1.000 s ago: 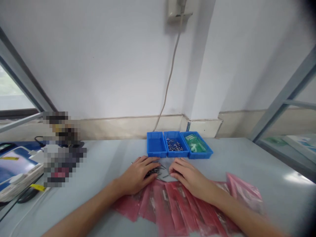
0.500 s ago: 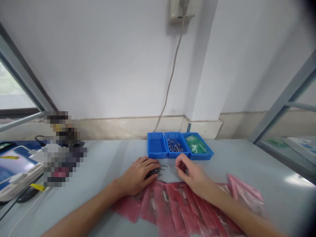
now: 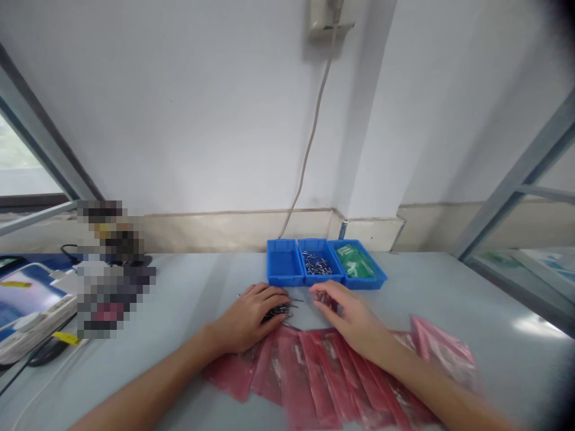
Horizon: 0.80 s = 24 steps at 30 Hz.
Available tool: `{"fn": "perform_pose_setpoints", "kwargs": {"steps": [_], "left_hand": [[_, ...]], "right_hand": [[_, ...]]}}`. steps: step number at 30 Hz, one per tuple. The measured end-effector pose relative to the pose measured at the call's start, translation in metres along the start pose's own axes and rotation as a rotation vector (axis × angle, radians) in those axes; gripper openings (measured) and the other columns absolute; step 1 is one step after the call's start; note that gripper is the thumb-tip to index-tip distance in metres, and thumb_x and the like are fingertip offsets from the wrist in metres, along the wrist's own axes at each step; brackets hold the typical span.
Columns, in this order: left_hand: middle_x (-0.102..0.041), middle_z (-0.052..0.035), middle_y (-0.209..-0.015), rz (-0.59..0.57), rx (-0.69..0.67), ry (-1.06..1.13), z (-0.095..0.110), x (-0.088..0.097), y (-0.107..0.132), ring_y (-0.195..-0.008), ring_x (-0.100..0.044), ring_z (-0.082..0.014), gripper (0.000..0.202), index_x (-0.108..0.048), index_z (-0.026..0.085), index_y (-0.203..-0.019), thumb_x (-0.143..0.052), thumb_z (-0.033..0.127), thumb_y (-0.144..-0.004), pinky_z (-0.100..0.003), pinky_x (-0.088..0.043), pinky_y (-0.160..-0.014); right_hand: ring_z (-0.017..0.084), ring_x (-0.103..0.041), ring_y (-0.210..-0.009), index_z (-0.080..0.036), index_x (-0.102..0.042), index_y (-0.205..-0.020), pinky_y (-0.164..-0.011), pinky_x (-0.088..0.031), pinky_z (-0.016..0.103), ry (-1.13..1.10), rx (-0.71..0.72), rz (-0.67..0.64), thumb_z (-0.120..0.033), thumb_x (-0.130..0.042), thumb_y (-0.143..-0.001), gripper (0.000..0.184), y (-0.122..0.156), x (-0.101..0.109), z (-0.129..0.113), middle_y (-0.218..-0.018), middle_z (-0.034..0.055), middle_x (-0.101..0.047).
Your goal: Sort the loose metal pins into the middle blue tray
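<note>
My left hand (image 3: 255, 317) lies cupped over a pile of thin dark metal pieces (image 3: 279, 311), fingers stretched over its far side and the thumb apart on the near side. The pieces look like long screws or pins; the palm hides part of the pile. One thin piece pokes out past the fingertips. Just right of the pile is my right hand (image 3: 344, 308), its thumb and forefinger apart and nothing visible between them. Beneath my forearms, several pink see-through bags (image 3: 296, 371) overlap in a row, with small items inside.
Behind my hands stand three blue bins: a left one (image 3: 284, 280), a middle one (image 3: 324, 278) with short metal pieces, and a right one holding green and white packets (image 3: 354, 260). A power strip (image 3: 40, 326) and cables lie at left. A wall closes the back.
My right hand has shifted slightly left towards the pile, and its thumb and forefinger, close together before, have parted. The left hand stays over the pile. The view has moved slightly.
</note>
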<state>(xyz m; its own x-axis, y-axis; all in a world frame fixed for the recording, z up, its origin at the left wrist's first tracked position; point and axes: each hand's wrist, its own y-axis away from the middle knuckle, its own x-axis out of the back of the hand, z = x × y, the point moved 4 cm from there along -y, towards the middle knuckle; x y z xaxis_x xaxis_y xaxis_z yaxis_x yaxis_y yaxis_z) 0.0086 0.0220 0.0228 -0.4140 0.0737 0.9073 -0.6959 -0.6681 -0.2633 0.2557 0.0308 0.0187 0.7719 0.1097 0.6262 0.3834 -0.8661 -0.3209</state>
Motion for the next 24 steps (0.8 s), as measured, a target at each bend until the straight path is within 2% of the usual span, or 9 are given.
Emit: {"fn": "perform_pose_setpoints", "kwargs": {"steps": [4,9,14,17,21,24], "left_hand": [[-0.068,-0.0062,-0.144,0.0,-0.002,0.005,-0.001,-0.001,0.0,-0.132,-0.059,-0.0268,0.032,-0.063,0.026,-0.144,-0.054,0.036,-0.114,-0.047,-0.047,-0.116],[-0.068,-0.0068,-0.143,0.007,-0.001,0.014,0.0,0.0,-0.001,-0.131,-0.06,-0.0274,0.032,-0.063,0.026,-0.143,-0.054,0.037,-0.115,-0.048,-0.048,-0.115],[-0.068,-0.0071,-0.143,0.012,-0.008,0.023,0.0,0.002,-0.001,-0.13,-0.06,-0.0276,0.031,-0.064,0.026,-0.142,-0.053,0.037,-0.115,-0.048,-0.048,-0.115],[-0.068,-0.0073,-0.143,0.014,-0.011,0.023,0.0,0.002,-0.001,-0.129,-0.061,-0.0278,0.032,-0.065,0.027,-0.142,-0.052,0.038,-0.115,-0.048,-0.049,-0.114],[-0.068,-0.0077,-0.143,0.023,-0.024,0.021,0.0,0.002,0.0,-0.129,-0.061,-0.0282,0.033,-0.064,0.027,-0.143,-0.052,0.038,-0.115,-0.048,-0.049,-0.114],[-0.068,-0.0079,-0.143,0.021,-0.016,0.019,0.0,0.002,0.0,-0.13,-0.061,-0.0282,0.033,-0.064,0.027,-0.143,-0.052,0.037,-0.115,-0.048,-0.049,-0.114]], "right_hand": [[0.027,-0.068,-0.116,-0.028,-0.073,-0.122,-0.104,-0.05,0.041,0.006,0.039,-0.004,-0.035,-0.051,-0.113,0.025,-0.001,0.002,-0.003,-0.122,0.0063,-0.076],[0.026,-0.068,-0.108,-0.027,-0.074,-0.113,-0.099,-0.052,0.04,-0.001,0.069,0.024,-0.037,-0.047,-0.115,0.029,-0.001,0.005,-0.006,-0.113,0.0075,-0.074],[0.021,-0.064,-0.077,-0.027,-0.064,-0.106,-0.076,-0.051,0.034,-0.076,-0.07,0.044,-0.043,-0.042,-0.115,0.028,-0.001,0.004,0.003,-0.093,0.0019,-0.07],[0.02,-0.061,-0.074,-0.026,-0.061,-0.1,-0.072,-0.049,0.032,-0.129,-0.134,0.052,-0.046,-0.047,-0.113,0.027,0.0,0.004,0.007,-0.084,-0.0006,-0.067],[0.02,-0.057,-0.075,-0.026,-0.062,-0.097,-0.067,-0.045,0.031,-0.111,-0.149,0.096,-0.049,-0.058,-0.108,0.026,0.0,0.006,0.006,-0.08,-0.0017,-0.06],[0.019,-0.055,-0.073,-0.025,-0.061,-0.093,-0.064,-0.043,0.03,-0.109,-0.146,0.106,-0.052,-0.06,-0.106,0.03,0.0,0.007,0.004,-0.08,-0.0018,-0.058]]}}
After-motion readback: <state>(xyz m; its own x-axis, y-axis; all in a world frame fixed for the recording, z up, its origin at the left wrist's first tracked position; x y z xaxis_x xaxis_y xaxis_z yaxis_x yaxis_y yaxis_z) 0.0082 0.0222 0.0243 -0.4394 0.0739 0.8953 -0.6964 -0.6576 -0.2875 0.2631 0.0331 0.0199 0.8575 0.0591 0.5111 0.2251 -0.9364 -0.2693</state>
